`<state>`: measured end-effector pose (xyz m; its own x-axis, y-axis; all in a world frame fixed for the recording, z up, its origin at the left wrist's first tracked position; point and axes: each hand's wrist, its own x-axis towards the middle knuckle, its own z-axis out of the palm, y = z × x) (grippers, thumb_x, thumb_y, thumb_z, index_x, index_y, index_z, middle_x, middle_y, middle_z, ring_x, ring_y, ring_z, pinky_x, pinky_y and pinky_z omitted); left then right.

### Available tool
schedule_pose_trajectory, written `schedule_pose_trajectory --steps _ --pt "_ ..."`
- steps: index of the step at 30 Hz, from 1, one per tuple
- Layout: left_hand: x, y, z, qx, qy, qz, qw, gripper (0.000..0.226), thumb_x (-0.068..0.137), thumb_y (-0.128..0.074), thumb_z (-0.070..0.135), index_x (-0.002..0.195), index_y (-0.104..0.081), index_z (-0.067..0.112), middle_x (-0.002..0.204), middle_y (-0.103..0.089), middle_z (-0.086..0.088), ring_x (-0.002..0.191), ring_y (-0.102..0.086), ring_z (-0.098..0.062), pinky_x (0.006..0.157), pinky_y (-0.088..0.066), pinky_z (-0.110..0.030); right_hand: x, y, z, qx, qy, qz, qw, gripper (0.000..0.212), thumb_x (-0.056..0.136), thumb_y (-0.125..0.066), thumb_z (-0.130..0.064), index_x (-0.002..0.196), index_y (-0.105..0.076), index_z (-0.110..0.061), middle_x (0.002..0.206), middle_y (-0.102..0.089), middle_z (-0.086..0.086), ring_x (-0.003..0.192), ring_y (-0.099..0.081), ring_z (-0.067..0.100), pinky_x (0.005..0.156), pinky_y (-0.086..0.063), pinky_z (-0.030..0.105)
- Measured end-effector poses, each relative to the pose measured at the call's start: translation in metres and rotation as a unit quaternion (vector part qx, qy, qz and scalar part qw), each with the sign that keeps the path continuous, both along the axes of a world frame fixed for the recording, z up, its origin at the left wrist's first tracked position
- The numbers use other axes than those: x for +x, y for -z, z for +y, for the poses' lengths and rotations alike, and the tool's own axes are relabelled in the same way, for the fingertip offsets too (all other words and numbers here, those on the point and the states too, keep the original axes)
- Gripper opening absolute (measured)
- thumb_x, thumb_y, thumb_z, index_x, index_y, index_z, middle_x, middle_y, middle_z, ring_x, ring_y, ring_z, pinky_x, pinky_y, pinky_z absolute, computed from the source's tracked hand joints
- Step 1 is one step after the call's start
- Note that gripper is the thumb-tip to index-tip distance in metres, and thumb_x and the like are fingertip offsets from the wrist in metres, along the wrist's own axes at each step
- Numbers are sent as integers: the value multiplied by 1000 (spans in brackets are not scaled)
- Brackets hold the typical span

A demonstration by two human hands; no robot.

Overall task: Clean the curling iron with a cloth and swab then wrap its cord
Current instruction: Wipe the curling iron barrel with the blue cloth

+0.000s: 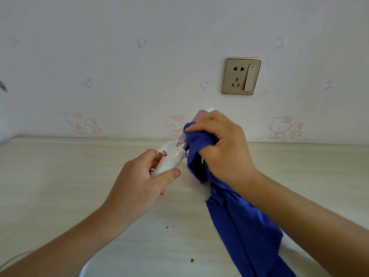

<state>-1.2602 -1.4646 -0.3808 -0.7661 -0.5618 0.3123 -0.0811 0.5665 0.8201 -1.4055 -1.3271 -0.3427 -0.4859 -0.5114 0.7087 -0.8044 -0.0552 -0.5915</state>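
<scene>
Pale table [60,176] meets papered wall [139,76] w/ socket [241,76]; L hand [137,182] fingers [151,155] grip curling iron [171,158], R hand [221,144] clutches cloth [239,226] round it.

Pale wood-grain table [60,176]; blue cloth [239,226] trails across it; 2 brown specks [192,260].

White-handled curling iron [171,159] tilted above table, lilac barrel wrapped in blue cloth [235,216].

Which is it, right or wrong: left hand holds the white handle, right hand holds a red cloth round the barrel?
Wrong: the cloth is blue, not red, per the head view; left hand holds the white handle, right hand holds it round the barrel.
</scene>
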Motion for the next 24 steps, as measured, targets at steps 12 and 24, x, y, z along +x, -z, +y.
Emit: schedule_pose_trajectory --steps 12,24 --pt "1 1 -4 -91 -19 -41 995 29 86 -78 41 79 -56 22 61 -56 1 53 -49 -21 46 -34 -24 15 14 -3 34 -48 31 998 42 70 -61 10 101 -79 -10 102 -67 0 95 -63 9 86 -52 20" --pt "4 -8 -2 -117 -12 -20 993 26 89 -70 51 86 -61 27 62 -61 2 52 -55 -17 50 -42 -37 5 -2 3 -4 -16 -1 1000 36 72 -56 0 97 -79 -12 102 -67 2 95 -64 8 86 -51 18"
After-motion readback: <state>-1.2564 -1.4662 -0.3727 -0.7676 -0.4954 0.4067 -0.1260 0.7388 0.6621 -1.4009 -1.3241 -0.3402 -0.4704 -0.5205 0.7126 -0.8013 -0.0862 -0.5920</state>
